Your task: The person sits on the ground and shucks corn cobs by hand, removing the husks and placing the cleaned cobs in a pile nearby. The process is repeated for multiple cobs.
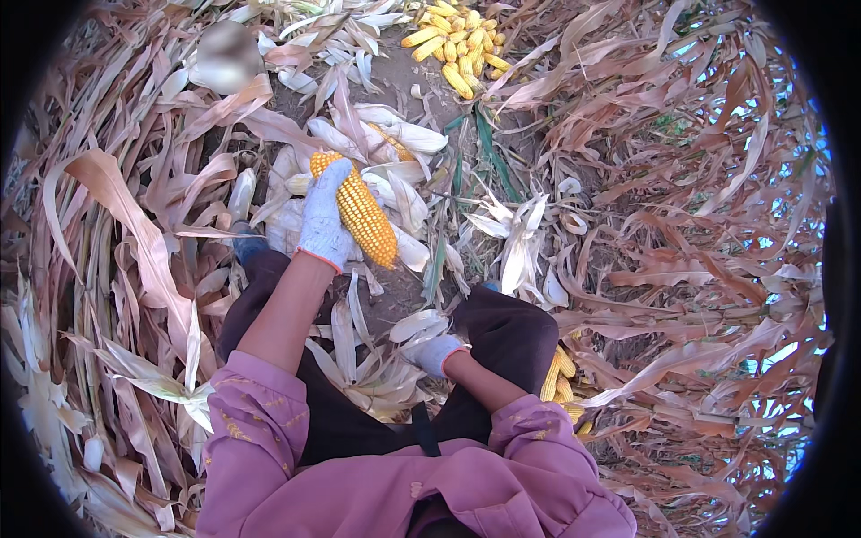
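My left hand, in a whitish knit glove with an orange cuff, grips a husked yellow corn ear. Its thumb lies along the ear, which tilts down to the right. Lower down, between my knees, my right hand wears a matching glove and is closed around pale corn husks; its fingertips are hidden. Beneath it, more loose husks lie on the ground. Just beyond my left hand, a partly husked ear shows yellow kernels among unhusked ears in pale husks.
A heap of husked ears lies on the soil at the far side. More yellow ears sit beside my right knee. Dry corn stalks and leaves crowd the left and right. An opened husk rests ahead of that knee.
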A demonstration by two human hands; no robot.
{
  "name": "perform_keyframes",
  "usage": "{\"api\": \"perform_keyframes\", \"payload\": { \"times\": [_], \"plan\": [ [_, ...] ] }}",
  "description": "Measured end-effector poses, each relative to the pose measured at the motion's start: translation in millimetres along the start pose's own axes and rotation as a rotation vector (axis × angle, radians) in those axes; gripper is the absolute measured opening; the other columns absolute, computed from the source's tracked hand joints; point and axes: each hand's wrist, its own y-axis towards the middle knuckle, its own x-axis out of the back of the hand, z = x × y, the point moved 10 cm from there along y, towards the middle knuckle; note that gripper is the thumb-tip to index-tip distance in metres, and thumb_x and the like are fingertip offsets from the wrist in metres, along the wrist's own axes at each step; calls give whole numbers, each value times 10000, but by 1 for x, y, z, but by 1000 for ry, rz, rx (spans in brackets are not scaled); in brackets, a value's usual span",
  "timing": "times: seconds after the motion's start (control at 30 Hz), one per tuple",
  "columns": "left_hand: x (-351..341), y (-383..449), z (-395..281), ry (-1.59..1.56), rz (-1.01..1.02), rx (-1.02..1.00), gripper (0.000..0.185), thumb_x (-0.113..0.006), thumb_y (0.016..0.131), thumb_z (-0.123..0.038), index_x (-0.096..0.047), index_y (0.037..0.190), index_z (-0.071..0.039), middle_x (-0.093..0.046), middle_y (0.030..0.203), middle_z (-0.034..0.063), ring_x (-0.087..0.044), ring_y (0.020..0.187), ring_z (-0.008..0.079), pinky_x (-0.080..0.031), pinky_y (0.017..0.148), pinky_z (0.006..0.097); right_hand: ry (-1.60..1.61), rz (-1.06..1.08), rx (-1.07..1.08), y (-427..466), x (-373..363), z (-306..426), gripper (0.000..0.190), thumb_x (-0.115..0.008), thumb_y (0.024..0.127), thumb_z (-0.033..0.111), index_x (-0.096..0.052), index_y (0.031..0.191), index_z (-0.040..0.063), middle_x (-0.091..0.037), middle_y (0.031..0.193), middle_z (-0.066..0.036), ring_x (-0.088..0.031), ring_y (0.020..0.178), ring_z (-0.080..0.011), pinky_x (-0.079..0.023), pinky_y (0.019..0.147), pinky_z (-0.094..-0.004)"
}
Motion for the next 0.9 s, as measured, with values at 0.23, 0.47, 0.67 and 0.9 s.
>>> {"api": "perform_keyframes", "payload": {
  "times": [0.23, 0.47, 0.67, 0.9],
  "plan": [
    [15, -4, -4, 28, -101, -22, 260, -649, 889, -235, -533, 1066, -84, -577, 859, 62, -623, 738, 210, -561, 657, 366, 518, -498, -399, -37, 117, -46, 376, -526, 913, 369, -703, 947, 39, -707, 913, -120, -669, 858, -282, -506, 782, -414],
    [3, -25, 29, 257, 90, 65, 343, -577, 912, -150, -470, 1223, -55, -576, 1079, 76, -604, 984, 206, -544, 791, 375, 1008, -1072, 80, -33, 223, 4, 614, -697, 853, 233, -415, 1340, -15, -594, 1196, -142, -594, 1040, -185, -476, 915, -290],
    [21, -20, 11, 558, 40, 54, 383, -612, 882, -273, -532, 1194, -64, -595, 1098, 66, -556, 1028, 181, -481, 830, 346, 2216, -435, -164, 55, 96, 6, 407, -624, 899, 330, -522, 1139, 17, -617, 883, -106, -629, 719, -202, -563, 617, -301],
    [30, -14, -1, 575, -14, 85, 379, -620, 870, -257, -553, 1195, -74, -586, 1047, 13, -540, 927, 129, -454, 785, 307, 2301, -22, -578, 89, -91, 68, 335, -673, 839, 326, -560, 1084, 127, -591, 887, -88, -614, 752, -245, -580, 615, -375]
  ]
}}
